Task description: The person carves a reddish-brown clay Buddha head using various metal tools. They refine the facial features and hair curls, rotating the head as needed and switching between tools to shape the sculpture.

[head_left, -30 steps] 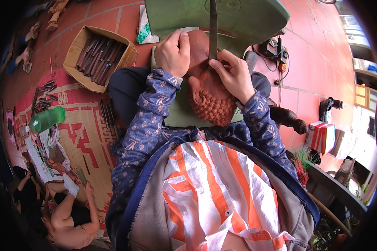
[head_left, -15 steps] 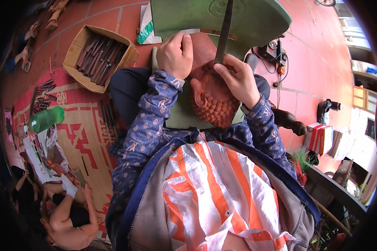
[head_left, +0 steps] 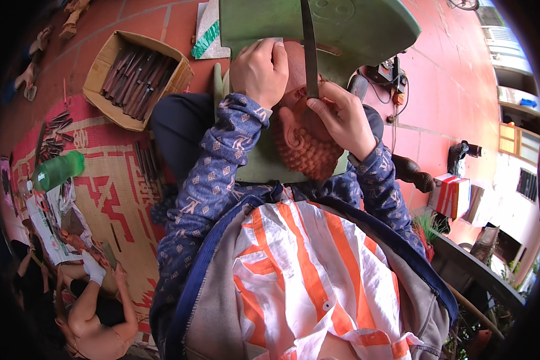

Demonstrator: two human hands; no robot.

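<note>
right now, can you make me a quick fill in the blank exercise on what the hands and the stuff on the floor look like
1. The right hand holds a long dark ____ against the reddish-brown carved head.
2. The left hand rests closed on the ____ of that carved head.
3. The cardboard box on the floor holds many dark carving ____.
4. The plastic bottle lying on the woven mat is ____ in colour.

Missing words: blade; top; tools; green
</note>
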